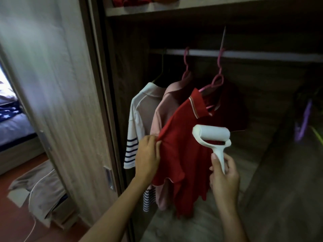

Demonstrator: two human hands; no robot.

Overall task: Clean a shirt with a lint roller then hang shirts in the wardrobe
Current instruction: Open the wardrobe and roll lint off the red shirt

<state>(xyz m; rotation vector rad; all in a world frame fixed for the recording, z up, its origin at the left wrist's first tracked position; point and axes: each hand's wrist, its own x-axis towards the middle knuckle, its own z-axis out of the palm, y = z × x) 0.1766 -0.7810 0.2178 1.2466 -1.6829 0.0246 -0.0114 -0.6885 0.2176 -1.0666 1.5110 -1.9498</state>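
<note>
1. The red shirt (pixel 181 154) hangs on a pink hanger (pixel 215 82) from the wardrobe rail (pixel 262 55), nearest the camera in a row of three garments.
2. The left hand (pixel 148 154) pinches the red shirt's left edge, its grip closed on a fold of cloth and drawing it out to the side.
3. The right hand (pixel 224 179) has its grip curled round the handle of the white lint roller (pixel 212 137), whose drum lies against the shirt's front just below the collar.
4. Just behind the red shirt hangs a pink shirt (pixel 162 119) on its own pink hanger, and behind that a white shirt with navy-striped sleeves (pixel 134 137); both are partly covered by the red one and the left forearm.
5. The wardrobe door (pixel 57 102) stands at left, with a bed (pixel 12 126) beyond it and a grey garment (pixel 40 187) draped low near the floor.
6. A shelf (pixel 174 7) above carries folded clothes; purple hangers (pixel 303 123) hang blurred at far right.
</note>
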